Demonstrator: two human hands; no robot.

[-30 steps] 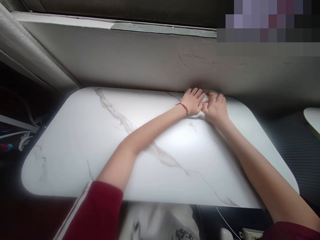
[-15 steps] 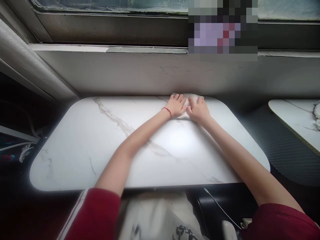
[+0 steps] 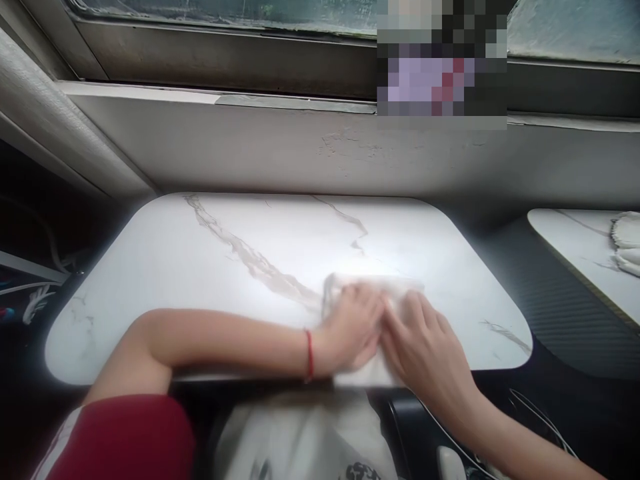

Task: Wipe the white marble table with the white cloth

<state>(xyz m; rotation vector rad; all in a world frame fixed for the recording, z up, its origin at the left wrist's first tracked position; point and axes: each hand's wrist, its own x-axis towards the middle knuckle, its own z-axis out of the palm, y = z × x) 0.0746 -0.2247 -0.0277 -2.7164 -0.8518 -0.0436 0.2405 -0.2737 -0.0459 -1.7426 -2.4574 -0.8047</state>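
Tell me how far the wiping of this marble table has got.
Done: one stroke, the white cloth dragged from the far edge by the wall a second ago to the near edge. In hand: left hand and right hand press it there, right of middle. Left: the left half and right end of the table show no pass.

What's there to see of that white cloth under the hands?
The cloth is white, thin and soft-looking, though blurred. It lies spread flat on the marble table near its front edge, and one part seems to overhang that edge. The left hand and right hand rest side by side on top, covering its middle. Nothing else touches it.
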